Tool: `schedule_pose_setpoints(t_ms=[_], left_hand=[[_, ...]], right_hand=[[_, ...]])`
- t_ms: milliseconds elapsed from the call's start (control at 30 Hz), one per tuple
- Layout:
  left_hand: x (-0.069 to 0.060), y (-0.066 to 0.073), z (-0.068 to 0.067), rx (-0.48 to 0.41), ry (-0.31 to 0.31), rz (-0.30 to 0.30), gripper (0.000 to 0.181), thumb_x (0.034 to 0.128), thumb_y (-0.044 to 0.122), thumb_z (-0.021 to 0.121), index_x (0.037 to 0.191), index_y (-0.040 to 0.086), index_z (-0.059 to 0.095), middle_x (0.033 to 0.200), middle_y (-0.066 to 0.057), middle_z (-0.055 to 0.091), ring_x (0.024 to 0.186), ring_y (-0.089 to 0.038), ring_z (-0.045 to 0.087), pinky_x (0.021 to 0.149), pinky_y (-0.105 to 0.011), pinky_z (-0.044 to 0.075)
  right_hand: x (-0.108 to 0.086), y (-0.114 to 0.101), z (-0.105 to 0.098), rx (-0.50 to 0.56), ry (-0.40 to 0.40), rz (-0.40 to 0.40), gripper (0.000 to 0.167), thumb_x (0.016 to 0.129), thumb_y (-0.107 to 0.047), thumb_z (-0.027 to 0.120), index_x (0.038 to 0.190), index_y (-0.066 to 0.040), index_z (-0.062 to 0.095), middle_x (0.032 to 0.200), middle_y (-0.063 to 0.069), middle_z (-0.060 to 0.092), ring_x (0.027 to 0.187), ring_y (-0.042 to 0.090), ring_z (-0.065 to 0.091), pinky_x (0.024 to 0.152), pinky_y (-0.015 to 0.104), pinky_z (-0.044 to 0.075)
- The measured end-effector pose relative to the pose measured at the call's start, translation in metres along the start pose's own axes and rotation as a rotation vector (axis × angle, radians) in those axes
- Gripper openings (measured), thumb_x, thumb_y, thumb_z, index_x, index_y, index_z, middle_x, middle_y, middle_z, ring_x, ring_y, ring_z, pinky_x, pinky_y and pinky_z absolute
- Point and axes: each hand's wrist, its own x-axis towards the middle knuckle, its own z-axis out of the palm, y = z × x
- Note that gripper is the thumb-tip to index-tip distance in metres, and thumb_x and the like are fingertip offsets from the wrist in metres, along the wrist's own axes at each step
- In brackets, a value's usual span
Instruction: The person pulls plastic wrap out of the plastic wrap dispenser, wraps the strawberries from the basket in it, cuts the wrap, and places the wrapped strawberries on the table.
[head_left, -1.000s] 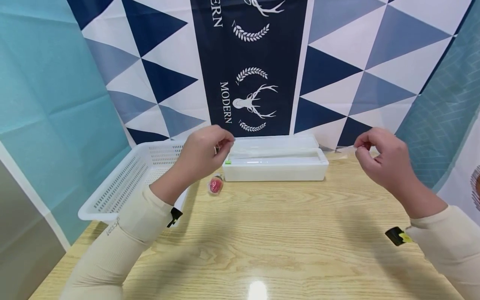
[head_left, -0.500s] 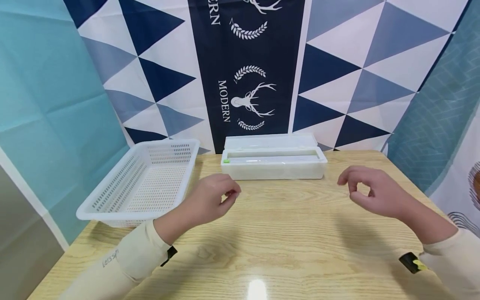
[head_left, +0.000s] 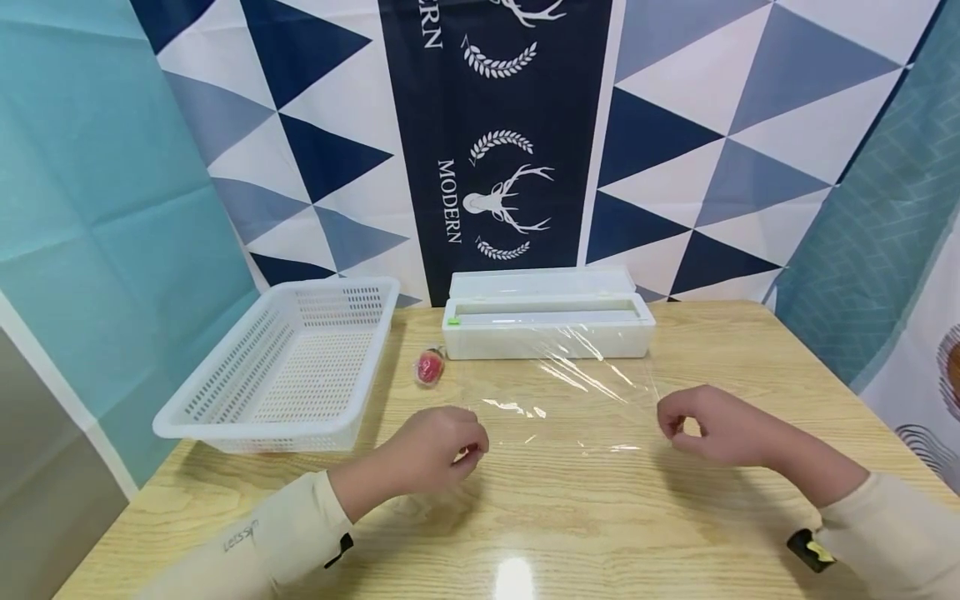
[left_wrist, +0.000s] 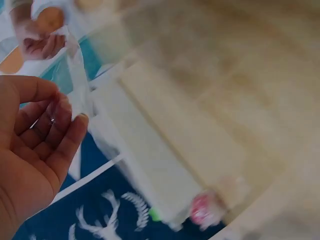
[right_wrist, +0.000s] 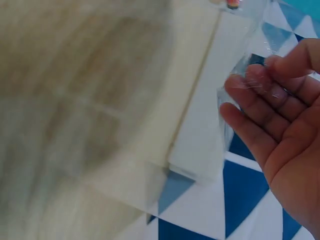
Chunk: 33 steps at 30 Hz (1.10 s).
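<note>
Thumb and fingers of the left hand [head_left: 435,446] pinch one side of a sheet of clear film [head_left: 577,379], and thumb and fingers of the right hand [head_left: 731,425] pinch the other side. In both wrist views the remaining fingers are loosely bent. The film spans the gap between the two hands, over the middle of the table [head_left: 585,529], see-through apart from bright streaks and wrinkles. Its near edge runs between the hands, and its far part overlaps the front of a long white box [head_left: 547,341] in the head view; whether it touches the box cannot be told.

The box lies at the far side of the table, its lid [head_left: 540,282] raised behind it and a small green tab [head_left: 453,321] at its left end. Just left of the box is a small red item [head_left: 430,367] in a clear wrapper. Farther left stands a white perforated basket [head_left: 258,431]. Cream sleeves [head_left: 258,542] cover both forearms, with a black device [head_left: 812,550] under the right wrist. Beyond the far edge of the table hangs a patterned cloth [head_left: 517,117] with triangles and deer heads on a navy band, next to a teal cloth [head_left: 97,167] on the left.
</note>
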Motion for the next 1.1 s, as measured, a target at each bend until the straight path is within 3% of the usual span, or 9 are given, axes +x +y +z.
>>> schedule_pose_setpoints(t_ms=[167, 267, 367, 567, 700, 867, 1100], left_hand=[[-0.004, 0.001, 0.016, 0.045, -0.218, -0.065, 0.013, 0.0774, 0.005, 0.07, 0.076, 0.017, 0.066, 0.073, 0.01, 0.056, 0.063, -0.001, 0.048, 0.055, -0.015, 0.04], [-0.004, 0.001, 0.022, 0.076, -0.287, -0.071, 0.015, 0.0782, 0.007, 0.071, 0.072, 0.019, 0.065, 0.072, 0.011, 0.05, 0.059, -0.001, 0.042, 0.051, -0.015, 0.035], [-0.005, 0.0, 0.026, 0.099, -0.294, -0.051, 0.019, 0.0771, 0.007, 0.072, 0.066, 0.02, 0.063, 0.068, 0.011, 0.046, 0.059, -0.003, 0.039, 0.051, -0.016, 0.031], [-0.007, -0.003, 0.031, 0.156, -0.223, 0.032, 0.021, 0.0693, 0.007, 0.073, 0.062, 0.023, 0.062, 0.063, 0.015, 0.048, 0.061, -0.004, 0.04, 0.056, -0.017, 0.029], [-0.008, -0.003, 0.03, 0.093, -0.26, -0.013, 0.021, 0.0697, 0.002, 0.069, 0.062, 0.02, 0.06, 0.061, 0.014, 0.045, 0.057, -0.001, 0.038, 0.053, -0.016, 0.03], [-0.008, -0.001, 0.027, 0.05, -0.315, -0.072, 0.013, 0.076, 0.006, 0.072, 0.072, 0.017, 0.066, 0.066, 0.013, 0.053, 0.06, 0.001, 0.045, 0.053, -0.016, 0.036], [-0.006, 0.001, 0.021, 0.078, -0.314, -0.051, 0.013, 0.0724, 0.011, 0.076, 0.068, 0.019, 0.066, 0.062, 0.013, 0.052, 0.057, 0.001, 0.042, 0.052, -0.018, 0.031]], right_hand=[[0.008, 0.0, 0.015, -0.001, -0.099, -0.033, 0.028, 0.08, 0.006, 0.063, 0.078, -0.022, 0.06, 0.075, -0.021, 0.049, 0.068, -0.001, 0.047, 0.059, 0.023, 0.043], [0.012, -0.002, 0.019, -0.013, -0.136, -0.041, 0.027, 0.081, 0.005, 0.064, 0.076, -0.021, 0.059, 0.072, -0.021, 0.046, 0.065, -0.001, 0.043, 0.058, 0.021, 0.039], [0.012, -0.004, 0.02, -0.028, -0.165, -0.03, 0.027, 0.082, 0.004, 0.066, 0.074, -0.022, 0.059, 0.07, -0.02, 0.045, 0.063, -0.001, 0.04, 0.057, 0.021, 0.037], [0.009, -0.004, 0.02, -0.053, -0.21, -0.016, 0.028, 0.079, 0.003, 0.066, 0.07, -0.022, 0.06, 0.069, -0.019, 0.046, 0.063, -0.002, 0.04, 0.057, 0.021, 0.038], [0.006, -0.001, 0.021, -0.053, -0.23, -0.013, 0.027, 0.077, 0.003, 0.067, 0.07, -0.023, 0.062, 0.071, -0.019, 0.047, 0.063, -0.001, 0.041, 0.057, 0.022, 0.039], [0.004, -0.002, 0.021, -0.029, -0.242, -0.018, 0.025, 0.077, 0.002, 0.067, 0.07, -0.023, 0.064, 0.071, -0.02, 0.048, 0.063, -0.002, 0.041, 0.056, 0.022, 0.04], [-0.001, -0.002, 0.022, 0.005, -0.277, 0.019, 0.026, 0.08, -0.001, 0.066, 0.073, -0.024, 0.058, 0.065, -0.02, 0.042, 0.059, -0.003, 0.036, 0.054, 0.02, 0.035]])
